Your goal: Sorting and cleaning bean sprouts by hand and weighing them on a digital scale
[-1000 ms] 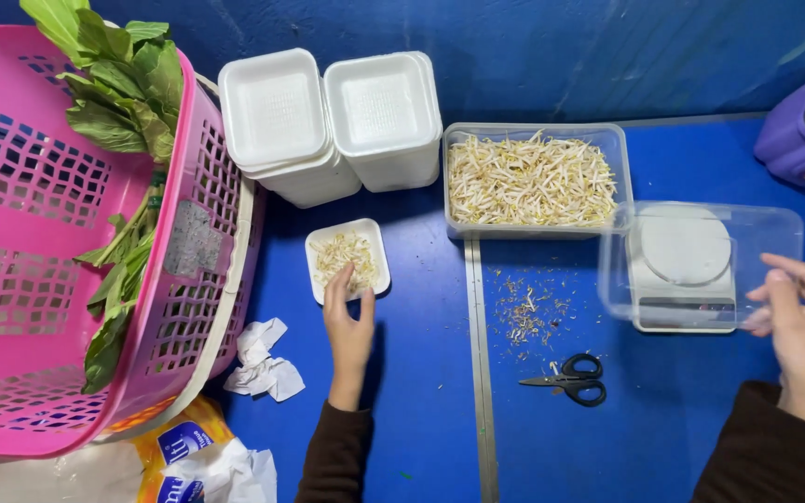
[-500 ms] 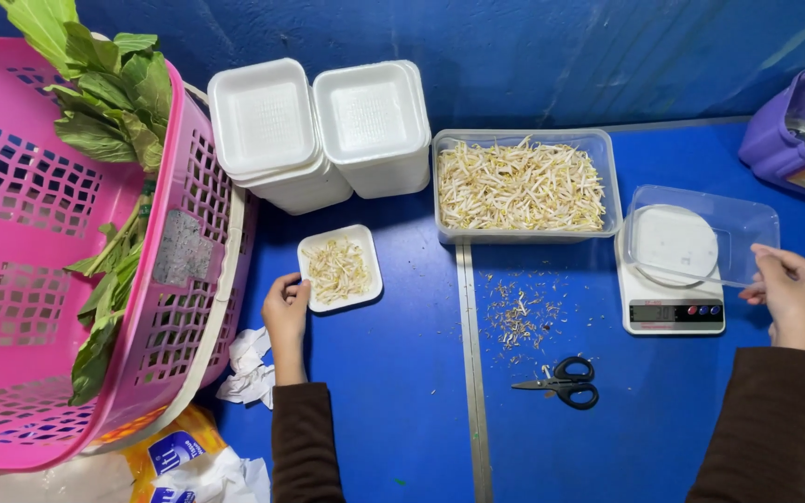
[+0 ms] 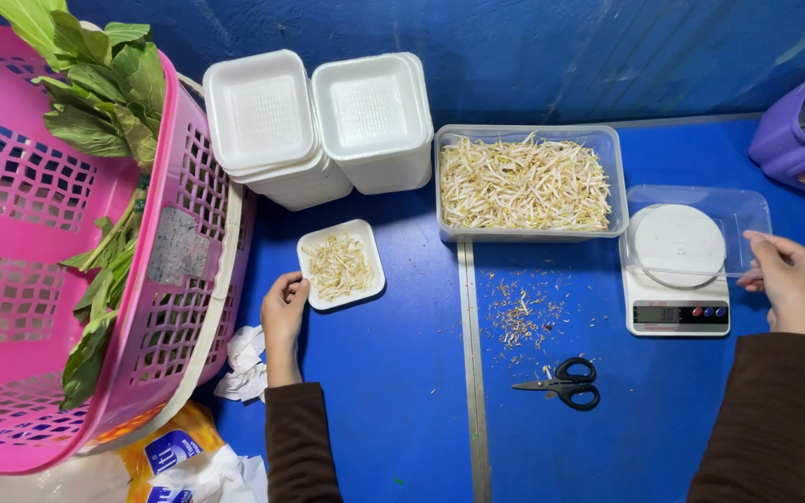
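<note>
Blue tabletop [image 3: 393, 391] carries everything, with a blue wall behind. By my reading the step in hand is portioning bean sprouts: one filled portion is being handled while the scale is readied, and the next move seems to call for a steady, level grip on both containers so nothing spills. The left hand [image 3: 283, 307] sits near the table's front-left part, fingers loosely curled, its fingertips touching the near-left edge of a small white foam tray [image 3: 341, 265] holding a little heap of sprouts; whether it actually grips the rim I cannot tell. The right hand [image 3: 791, 282], toward the right edge, pinches the right rim of a clear plastic container [image 3: 747, 210] resting on the white digital scale [image 3: 677, 303]. Farther out lie black scissors [image 3: 563, 383] near the front, sprout trimmings [image 3: 519, 312], a clear tub of sprouts [image 3: 525, 182], two stacks of foam trays [image 3: 319, 121] at the back, and a pink basket [image 3: 39, 279] of leafy greens [image 3: 95, 84] at the left edge.
</note>
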